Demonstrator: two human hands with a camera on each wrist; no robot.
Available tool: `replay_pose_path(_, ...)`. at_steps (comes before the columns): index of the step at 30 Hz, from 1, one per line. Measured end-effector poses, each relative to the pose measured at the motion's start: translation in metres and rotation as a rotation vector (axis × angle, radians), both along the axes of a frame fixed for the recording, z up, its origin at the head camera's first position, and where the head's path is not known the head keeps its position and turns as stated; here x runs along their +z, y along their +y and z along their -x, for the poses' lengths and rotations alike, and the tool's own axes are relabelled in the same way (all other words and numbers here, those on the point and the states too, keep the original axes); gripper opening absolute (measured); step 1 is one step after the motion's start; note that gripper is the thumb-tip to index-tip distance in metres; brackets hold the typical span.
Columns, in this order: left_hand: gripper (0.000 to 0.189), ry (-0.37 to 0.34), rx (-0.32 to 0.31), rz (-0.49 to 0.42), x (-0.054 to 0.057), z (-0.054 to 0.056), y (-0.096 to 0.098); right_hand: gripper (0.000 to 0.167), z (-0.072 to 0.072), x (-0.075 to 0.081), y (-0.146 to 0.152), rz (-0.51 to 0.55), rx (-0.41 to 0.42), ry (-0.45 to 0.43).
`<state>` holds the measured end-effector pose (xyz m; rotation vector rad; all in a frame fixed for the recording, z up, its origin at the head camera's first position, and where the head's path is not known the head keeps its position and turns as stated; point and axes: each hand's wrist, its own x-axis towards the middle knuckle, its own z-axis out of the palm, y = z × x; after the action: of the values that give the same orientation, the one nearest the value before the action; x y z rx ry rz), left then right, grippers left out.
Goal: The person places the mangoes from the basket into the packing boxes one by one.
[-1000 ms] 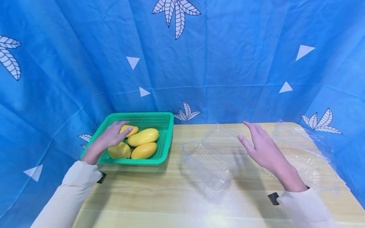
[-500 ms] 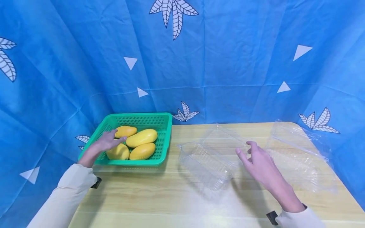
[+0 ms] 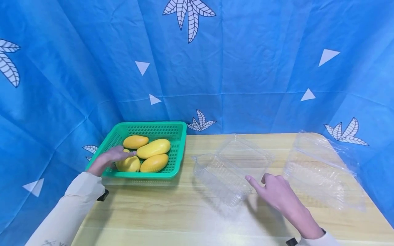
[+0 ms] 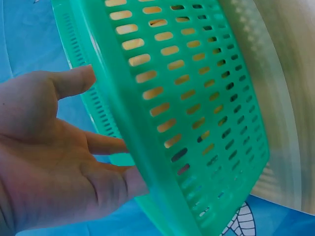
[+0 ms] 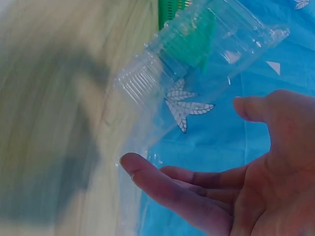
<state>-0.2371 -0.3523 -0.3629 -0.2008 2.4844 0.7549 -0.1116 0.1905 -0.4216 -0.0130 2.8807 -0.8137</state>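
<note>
In the head view, a green plastic basket (image 3: 144,175) holds several yellow mangoes. My left hand (image 3: 114,155) reaches over its left side, overlapping the front-left mango (image 3: 128,165). The left wrist view shows that hand (image 4: 59,152) with thumb apart and fingertips behind the basket's rim (image 4: 113,88), partly hidden. A clear plastic clamshell box (image 3: 223,181) lies with its lid (image 3: 244,153) folded back, mid-table. Just right of this box hovers my right hand (image 3: 278,194), holding nothing. In the right wrist view, its fingers (image 5: 182,196) are loosely bent near the clear plastic (image 5: 142,81).
Another clear clamshell box (image 3: 320,181) lies at the table's right side, its lid (image 3: 323,150) toward the back edge. The wooden table (image 3: 160,218) meets a blue patterned curtain (image 3: 246,68) behind and at both sides.
My left hand has sunk lower into the basket, toward the front-left mango. The right hand has come down and slightly left, closer to the middle box, its fingers bending more.
</note>
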Motion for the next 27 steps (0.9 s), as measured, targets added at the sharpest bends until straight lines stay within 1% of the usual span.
replay_pose_path(3, 0.095, -0.025, 0.018, -0.036, -0.001, 0.003, -0.003, 0.087, -0.001, -0.003, -0.003, 0.004, -0.008, -0.009)
replay_pose_path(7, 0.096, -0.035, 0.039, -0.08, -0.003, 0.005, -0.007, 0.077, -0.003, -0.008, -0.008, 0.009, -0.002, -0.015)
replay_pose_path(10, 0.096, -0.049, 0.052, -0.072, -0.004, 0.005, -0.01, 0.071, -0.004, -0.012, -0.012, 0.009, 0.005, -0.01)
replay_pose_path(11, 0.092, -0.056, 0.058, -0.064, -0.005, 0.005, -0.011, 0.07, -0.005, -0.013, -0.013, 0.009, 0.009, -0.008)
replay_pose_path(13, 0.092, -0.068, 0.056, -0.063, -0.006, 0.005, -0.012, 0.069, -0.006, -0.014, -0.015, 0.014, 0.012, -0.007)
replay_pose_path(16, 0.094, -0.092, 0.057, -0.086, -0.007, 0.006, -0.011, 0.065, -0.007, -0.016, -0.017, 0.02, 0.018, -0.009)
replay_pose_path(19, 0.103, -0.121, 0.057, -0.115, -0.007, 0.007, -0.01, 0.058, -0.008, -0.019, -0.018, 0.02, 0.027, -0.014)
replay_pose_path(21, 0.103, -0.134, 0.059, -0.116, -0.006, 0.007, -0.009, 0.051, -0.008, -0.02, -0.019, 0.021, 0.03, -0.014)
replay_pose_path(24, 0.102, -0.134, 0.051, -0.095, -0.004, 0.007, -0.007, 0.042, -0.01, -0.022, -0.02, 0.012, 0.039, 0.013)
replay_pose_path(27, 0.1, -0.131, 0.042, -0.068, -0.004, 0.007, -0.006, 0.04, -0.013, -0.025, -0.021, -0.025, 0.041, 0.04)
